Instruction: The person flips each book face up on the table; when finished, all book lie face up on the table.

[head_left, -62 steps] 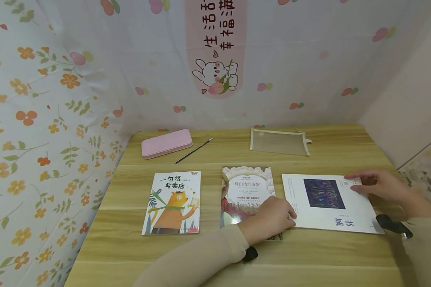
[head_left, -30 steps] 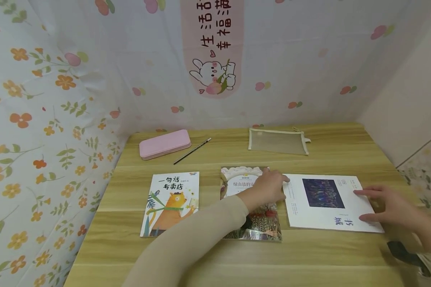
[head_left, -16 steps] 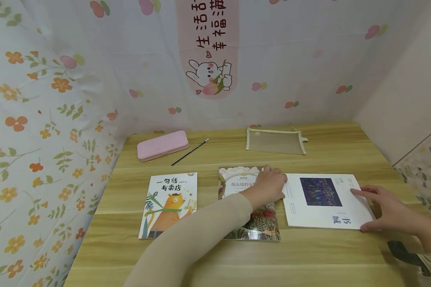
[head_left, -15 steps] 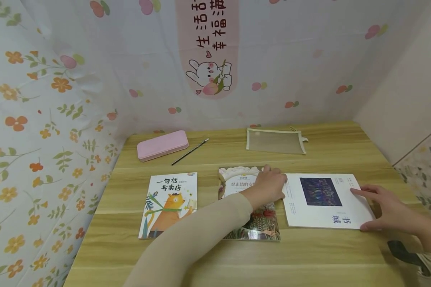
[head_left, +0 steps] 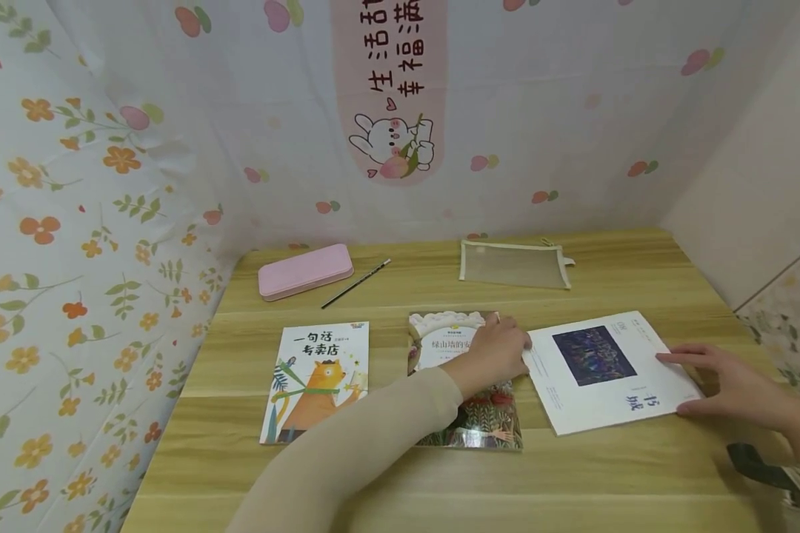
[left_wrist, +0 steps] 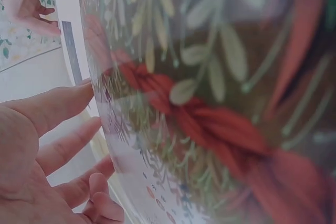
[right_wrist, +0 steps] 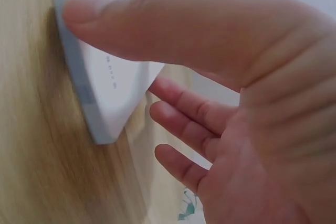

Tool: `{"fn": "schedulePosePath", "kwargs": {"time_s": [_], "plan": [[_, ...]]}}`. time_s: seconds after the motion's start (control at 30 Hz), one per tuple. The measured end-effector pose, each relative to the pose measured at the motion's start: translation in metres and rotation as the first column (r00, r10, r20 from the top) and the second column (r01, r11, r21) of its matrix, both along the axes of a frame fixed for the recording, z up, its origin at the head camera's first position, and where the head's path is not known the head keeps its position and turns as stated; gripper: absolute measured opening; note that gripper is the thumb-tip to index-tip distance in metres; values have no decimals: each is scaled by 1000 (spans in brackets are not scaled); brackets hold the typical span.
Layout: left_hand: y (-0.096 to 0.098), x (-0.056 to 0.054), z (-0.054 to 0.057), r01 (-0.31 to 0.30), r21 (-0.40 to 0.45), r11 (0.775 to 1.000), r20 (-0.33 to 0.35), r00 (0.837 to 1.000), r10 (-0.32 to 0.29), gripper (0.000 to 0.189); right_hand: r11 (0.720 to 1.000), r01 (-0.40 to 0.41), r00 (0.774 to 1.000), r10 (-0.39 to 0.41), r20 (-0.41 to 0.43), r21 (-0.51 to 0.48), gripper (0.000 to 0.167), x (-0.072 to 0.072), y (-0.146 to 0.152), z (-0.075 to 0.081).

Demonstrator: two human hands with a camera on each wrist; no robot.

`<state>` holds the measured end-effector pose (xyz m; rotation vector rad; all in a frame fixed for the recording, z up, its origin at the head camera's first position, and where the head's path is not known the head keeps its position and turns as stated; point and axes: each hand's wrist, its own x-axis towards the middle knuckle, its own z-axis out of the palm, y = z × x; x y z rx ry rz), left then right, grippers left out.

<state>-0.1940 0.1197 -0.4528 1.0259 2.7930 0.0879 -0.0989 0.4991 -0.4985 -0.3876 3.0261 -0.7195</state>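
A white magazine (head_left: 600,370) with a dark square picture lies slightly turned at the right of the table. My right hand (head_left: 740,385) is at its right edge, thumb and index finger apart and touching it. In the right wrist view the thumb (right_wrist: 105,17) lies straight against the magazine's edge, the other fingers spread. My left hand (head_left: 496,352) reaches over the middle book (head_left: 480,422), hiding part of its cover. Its fingertips are at the magazine's upper left corner. The left wrist view shows the left hand (left_wrist: 47,156) with loosely extended fingers beside the glossy cover.
A picture book (head_left: 316,381) with an orange cat lies at the left, partly behind the left sleeve (head_left: 360,451). Behind are a pink pencil case (head_left: 305,272), a pencil (head_left: 355,284) and a mesh zip pouch (head_left: 515,264). Patterned cloth (head_left: 547,126) hangs behind the table.
The left hand moved up over the middle book to the magazine's corner. The right hand shifted down its right edge. The magazine has turned counterclockwise within the last half second.
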Motion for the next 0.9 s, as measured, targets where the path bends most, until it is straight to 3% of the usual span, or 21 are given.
{"fn": "schedulePosePath", "kwargs": {"time_s": [0.13, 0.33, 0.6, 0.73, 0.9], "plan": [[-2, 4, 2, -10, 14, 1000, 15, 1000, 9, 31, 1000, 24, 1000, -24, -8, -8, 74, 0, 6, 1], [-5, 11, 1, 11, -16, 1000, -8, 1000, -11, 32, 1000, 16, 994, -18, -105, -21, 56, -4, 12, 0], [-5, 29, 1, 50, 34, 998, 105, 993, -54, 33, 999, 49, 993, -49, -107, 1, 46, -15, 11, 2], [-6, 38, 3, 69, 53, 996, 132, 988, -76, 35, 997, 74, 995, -71, -75, 30, 40, -23, 7, 5], [-5, 48, 3, 97, 67, 993, 149, 983, -106, 37, 999, 32, 994, -29, -107, 23, 36, -34, 4, 4]]}}
